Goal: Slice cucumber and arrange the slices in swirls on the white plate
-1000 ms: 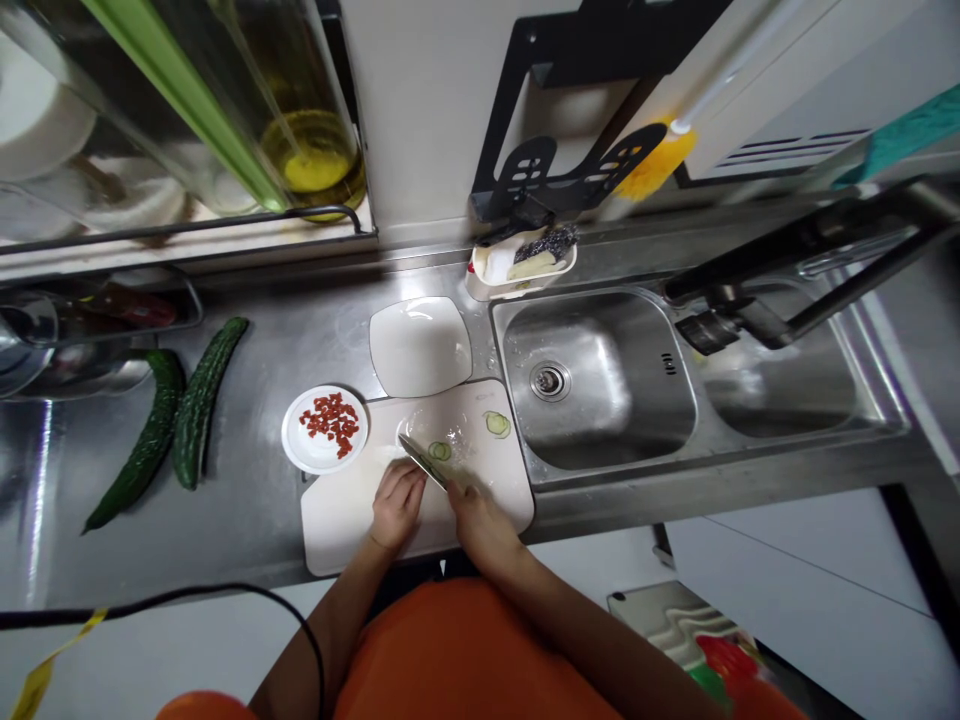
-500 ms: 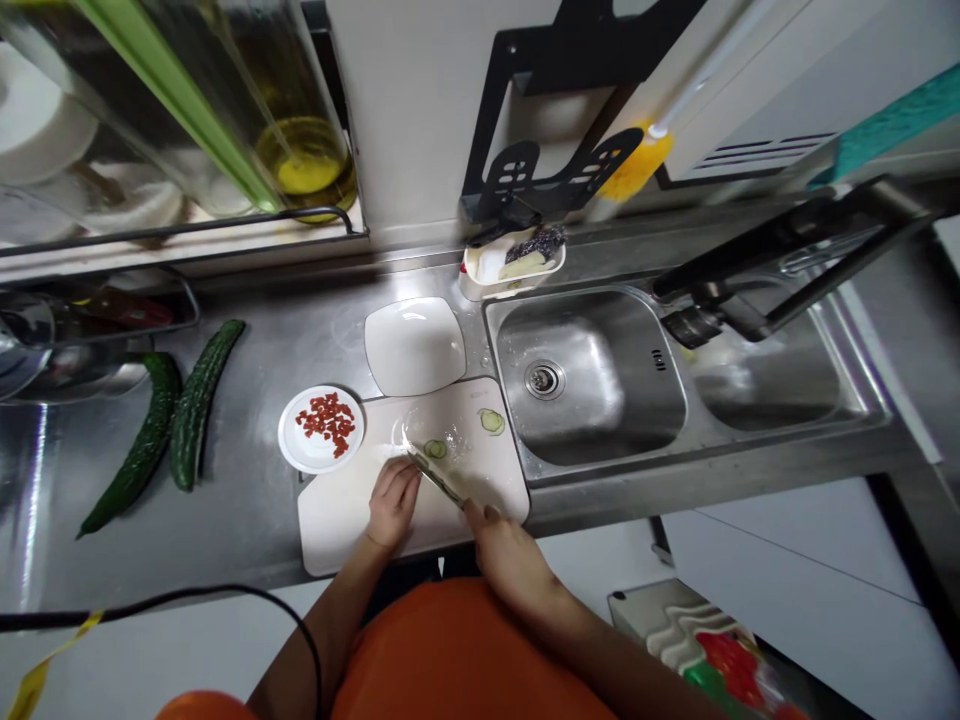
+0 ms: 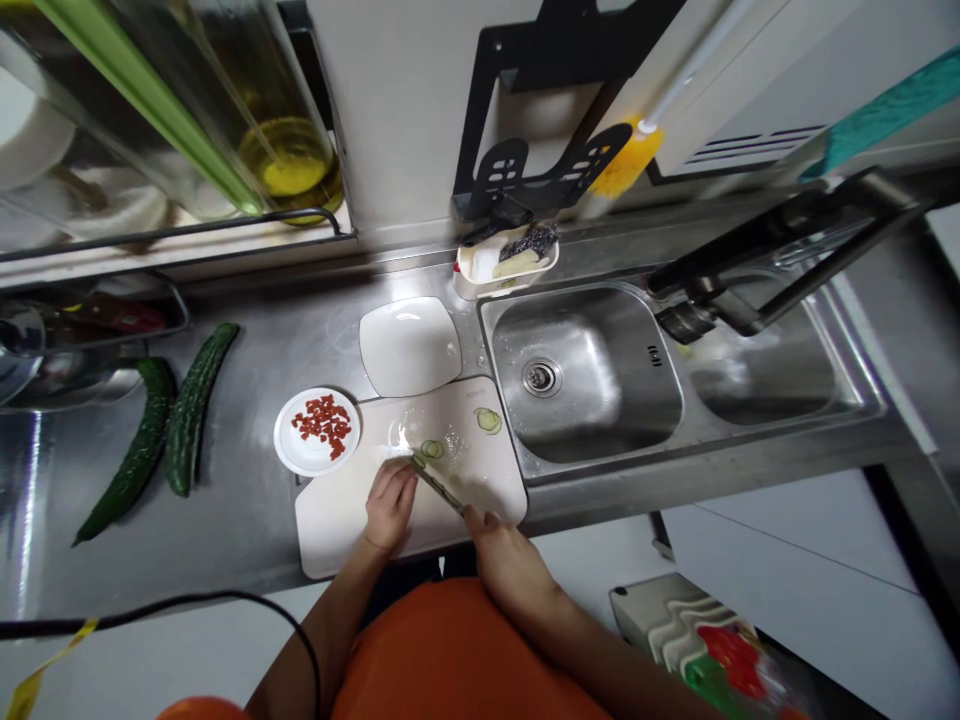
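While the right hand (image 3: 510,560) grips the knife (image 3: 439,488) over the cutting board (image 3: 337,530) in the head view, the left hand (image 3: 390,502) rests with fingers bunched at the tip; whether they pinch anything, I cannot tell. Slicing looks little advanced: a few green slices (image 3: 432,449) lie cut on the board, while two cucumbers (image 3: 193,415) look uncut on the counter (image 3: 247,530).

Left hand (image 3: 390,503) over the near middle of the cutting board (image 3: 337,535), fingers (image 3: 391,478) bunched; right hand (image 3: 511,560) curled at its near right edge; forearms (image 3: 592,640) angled inward.
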Tool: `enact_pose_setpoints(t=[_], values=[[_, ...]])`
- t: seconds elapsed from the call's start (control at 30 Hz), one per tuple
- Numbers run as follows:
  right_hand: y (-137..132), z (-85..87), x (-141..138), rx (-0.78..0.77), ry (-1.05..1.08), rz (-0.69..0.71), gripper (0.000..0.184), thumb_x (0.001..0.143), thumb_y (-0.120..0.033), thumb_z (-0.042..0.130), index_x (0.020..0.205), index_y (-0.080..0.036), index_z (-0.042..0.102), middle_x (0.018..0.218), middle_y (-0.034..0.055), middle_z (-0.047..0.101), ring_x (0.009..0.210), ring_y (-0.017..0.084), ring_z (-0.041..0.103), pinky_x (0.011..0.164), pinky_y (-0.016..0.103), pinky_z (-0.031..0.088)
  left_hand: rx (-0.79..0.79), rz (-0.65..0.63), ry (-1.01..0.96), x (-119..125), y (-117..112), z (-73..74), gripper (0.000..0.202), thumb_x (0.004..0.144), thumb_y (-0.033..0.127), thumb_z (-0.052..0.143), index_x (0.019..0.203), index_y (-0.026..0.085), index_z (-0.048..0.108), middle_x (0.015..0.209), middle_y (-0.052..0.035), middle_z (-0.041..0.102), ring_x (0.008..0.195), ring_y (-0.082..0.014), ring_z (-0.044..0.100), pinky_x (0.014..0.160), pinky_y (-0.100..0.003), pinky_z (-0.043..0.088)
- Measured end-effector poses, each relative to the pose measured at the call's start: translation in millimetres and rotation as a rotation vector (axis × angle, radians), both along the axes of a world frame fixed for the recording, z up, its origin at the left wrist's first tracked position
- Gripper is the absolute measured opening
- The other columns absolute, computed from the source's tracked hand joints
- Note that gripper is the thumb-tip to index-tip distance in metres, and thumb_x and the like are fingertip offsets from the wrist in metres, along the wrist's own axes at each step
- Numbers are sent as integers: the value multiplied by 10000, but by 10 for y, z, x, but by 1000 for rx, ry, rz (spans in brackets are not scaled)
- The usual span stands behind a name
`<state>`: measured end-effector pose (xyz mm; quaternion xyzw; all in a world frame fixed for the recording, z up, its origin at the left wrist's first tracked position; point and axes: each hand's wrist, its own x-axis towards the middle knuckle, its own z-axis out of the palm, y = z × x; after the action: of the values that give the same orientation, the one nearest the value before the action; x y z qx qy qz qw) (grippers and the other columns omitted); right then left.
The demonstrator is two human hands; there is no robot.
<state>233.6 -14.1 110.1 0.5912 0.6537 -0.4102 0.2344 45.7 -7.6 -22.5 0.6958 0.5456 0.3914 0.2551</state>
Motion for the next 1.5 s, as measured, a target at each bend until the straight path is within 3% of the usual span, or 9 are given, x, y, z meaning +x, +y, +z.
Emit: enact_pose_setpoints(t=[0.63, 1.5], values=[[16, -7, -24, 33, 8, 10, 448, 829, 17, 271, 1125, -161, 557, 921, 120, 657, 774, 211, 668, 582, 242, 424, -7, 3, 2, -5, -6, -22, 140, 841, 101, 551, 916, 179, 639, 970, -68, 652, 983, -176, 607, 896, -388, 513], [111, -116, -103, 0, 33, 1, 470, 839, 8, 244, 1162, -172, 536, 972, 108, 650, 868, 213, 651, 662, 269, 466, 20, 2, -26, 3, 14, -23, 148, 834, 93, 560, 917, 181, 645, 910, -56, 652, 925, -170, 612, 852, -374, 527]])
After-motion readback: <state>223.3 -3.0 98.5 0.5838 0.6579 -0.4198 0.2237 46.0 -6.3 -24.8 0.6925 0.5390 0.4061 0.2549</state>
